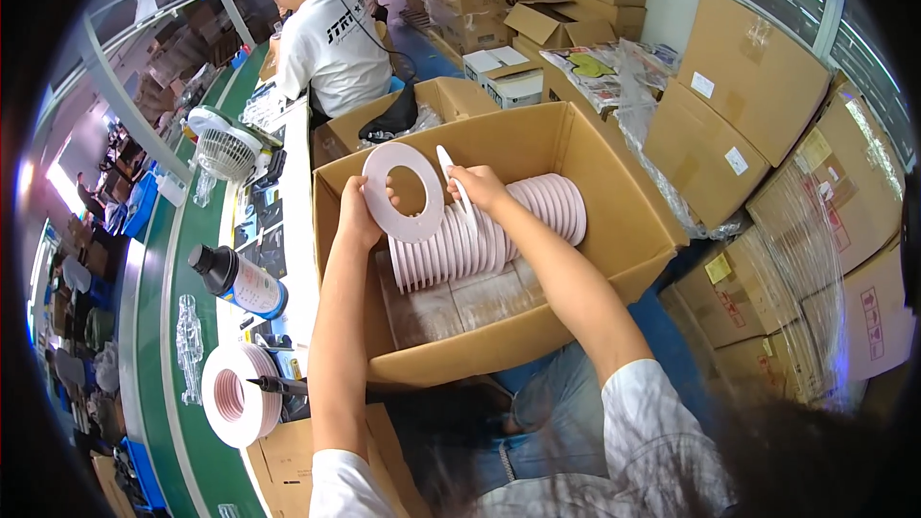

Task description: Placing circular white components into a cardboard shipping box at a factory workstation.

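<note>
Head view: a flat pale pink ring (404,190) with a wide round hole is held upright at centre frame, just above an open cardboard box (614,230). The left hand (357,214) is clamped on the ring's left rim, fingers curled round its edge. The right hand (477,187) pinches a second ring (454,182), seen edge-on as a thin white sliver, at the head of a row of rings (499,230) standing on edge inside the box. The row runs from lower left to upper right across the box's middle, resting on a layer of wrapped flat packs (451,302).

The box walls rise close on every side of the row, with open room only straight up and toward the box's near-left corner, where the floor layer shows bare. Both forearms come in from the lower edge and converge over the box, elbows bent, the hands near each other but apart.

At left of frame, a green-edged desk (153,326) carries a stack of pink rings (235,393), a dark-capped bottle (235,278) lying on its side and a small white fan (223,146). In the upper part of the frame, a person in a white shirt (331,43) sits facing away. Stacked cartons (748,86) crowd the right.
</note>
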A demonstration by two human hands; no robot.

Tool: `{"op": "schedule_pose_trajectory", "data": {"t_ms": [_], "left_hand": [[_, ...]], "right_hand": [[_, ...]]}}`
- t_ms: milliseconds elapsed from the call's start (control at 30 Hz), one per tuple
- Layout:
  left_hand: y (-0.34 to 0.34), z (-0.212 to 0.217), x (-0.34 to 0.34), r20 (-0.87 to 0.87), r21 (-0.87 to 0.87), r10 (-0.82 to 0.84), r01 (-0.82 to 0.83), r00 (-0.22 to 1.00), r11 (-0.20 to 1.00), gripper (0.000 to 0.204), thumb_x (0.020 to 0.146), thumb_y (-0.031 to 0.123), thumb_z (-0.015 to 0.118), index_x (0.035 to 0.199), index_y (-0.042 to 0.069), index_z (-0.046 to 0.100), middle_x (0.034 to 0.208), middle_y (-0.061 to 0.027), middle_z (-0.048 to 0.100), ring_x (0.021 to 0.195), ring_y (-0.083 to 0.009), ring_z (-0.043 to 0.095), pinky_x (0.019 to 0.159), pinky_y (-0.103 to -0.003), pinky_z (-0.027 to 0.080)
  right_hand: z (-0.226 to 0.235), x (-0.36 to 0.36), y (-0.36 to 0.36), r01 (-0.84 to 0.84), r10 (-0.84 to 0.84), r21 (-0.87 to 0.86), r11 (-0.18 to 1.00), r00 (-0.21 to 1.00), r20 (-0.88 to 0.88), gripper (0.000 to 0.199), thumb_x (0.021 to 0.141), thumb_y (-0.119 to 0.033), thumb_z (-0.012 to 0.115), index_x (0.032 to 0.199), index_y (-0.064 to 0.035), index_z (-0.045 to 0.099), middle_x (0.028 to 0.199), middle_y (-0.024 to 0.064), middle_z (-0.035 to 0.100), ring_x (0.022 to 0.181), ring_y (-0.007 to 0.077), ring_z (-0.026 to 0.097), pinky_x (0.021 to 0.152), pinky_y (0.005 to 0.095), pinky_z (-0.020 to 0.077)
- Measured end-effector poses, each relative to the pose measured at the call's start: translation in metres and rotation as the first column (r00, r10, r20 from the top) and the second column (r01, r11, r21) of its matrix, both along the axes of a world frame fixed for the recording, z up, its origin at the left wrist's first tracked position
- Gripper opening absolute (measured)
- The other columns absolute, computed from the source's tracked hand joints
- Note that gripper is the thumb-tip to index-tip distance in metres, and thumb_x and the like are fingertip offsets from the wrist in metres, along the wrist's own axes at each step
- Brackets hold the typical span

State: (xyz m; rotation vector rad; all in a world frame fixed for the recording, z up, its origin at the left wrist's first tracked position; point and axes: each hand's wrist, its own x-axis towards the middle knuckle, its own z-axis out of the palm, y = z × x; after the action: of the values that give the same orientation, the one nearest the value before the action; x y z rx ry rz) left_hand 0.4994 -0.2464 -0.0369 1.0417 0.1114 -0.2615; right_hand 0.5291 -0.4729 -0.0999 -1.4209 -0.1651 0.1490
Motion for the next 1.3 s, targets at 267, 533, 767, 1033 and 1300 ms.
{"op": "schedule_pose_trajectory", "data": {"t_ms": [267,533,767,1033,1300], "left_hand": [[0.015,0.016,0.002,0.143,-0.015,0.032,-0.030,0.989,0.999,0.047,0.086,0.037,0.040,0.102,-0.003,0.060,0.071,-0.0081,0.060,0.065,-0.0217,0.058,0.066,-0.034,0.051],[0.024,0.008,-0.011,0.042,0.774,-0.254,0.129,0.966,0.620,0.037,0.086,0.030,0.066,0.094,-0.006,0.067,0.082,-0.0134,0.068,0.072,-0.0194,0.064,0.070,-0.030,0.052],[0.040,0.046,-0.043,0.296,0.509,-0.430,0.241,0.853,0.827,0.051,0.089,0.034,0.063,0.119,-0.006,0.055,0.095,-0.0135,0.069,0.087,-0.0197,0.065,0.079,-0.032,0.051],[-0.014,0.029,-0.033,0.096,0.781,-0.398,0.179,0.912,0.599,0.026,0.085,0.026,0.064,0.079,0.001,0.064,0.066,-0.0040,0.060,0.061,-0.0119,0.054,0.062,-0.026,0.044],[-0.002,0.017,-0.035,-0.099,0.964,-0.345,0.176,0.933,0.199,0.041,0.077,0.038,0.067,0.067,-0.002,0.064,0.058,-0.0100,0.060,0.055,-0.0196,0.058,0.059,-0.032,0.046]], "right_hand": [[0.009,-0.004,0.002,0.071,-0.067,0.055,0.996,0.995,-0.074,0.042,0.090,-0.039,0.058,0.087,0.0022,0.065,0.079,0.0085,0.066,0.066,0.0135,0.061,0.064,0.0268,0.0509],[0.020,-0.011,0.000,0.009,-0.004,0.028,1.000,0.984,-0.177,0.046,0.090,-0.043,0.054,0.089,0.0017,0.066,0.082,0.0105,0.068,0.064,0.0152,0.062,0.062,0.0279,0.0521],[0.018,-0.012,-0.005,0.038,-0.027,0.066,0.997,0.987,-0.160,0.047,0.090,-0.043,0.054,0.091,0.0018,0.066,0.082,0.0102,0.068,0.062,0.0154,0.061,0.061,0.0272,0.0516],[0.016,-0.011,-0.001,0.072,-0.054,0.145,0.987,0.990,-0.128,0.049,0.086,-0.044,0.058,0.082,0.0036,0.064,0.074,0.0116,0.065,0.057,0.0162,0.059,0.055,0.0284,0.0494],[0.022,-0.007,-0.012,0.080,-0.069,0.086,0.993,0.990,-0.123,0.046,0.088,-0.043,0.057,0.086,0.0032,0.065,0.077,0.0098,0.066,0.057,0.0140,0.060,0.055,0.0277,0.0503]]}}
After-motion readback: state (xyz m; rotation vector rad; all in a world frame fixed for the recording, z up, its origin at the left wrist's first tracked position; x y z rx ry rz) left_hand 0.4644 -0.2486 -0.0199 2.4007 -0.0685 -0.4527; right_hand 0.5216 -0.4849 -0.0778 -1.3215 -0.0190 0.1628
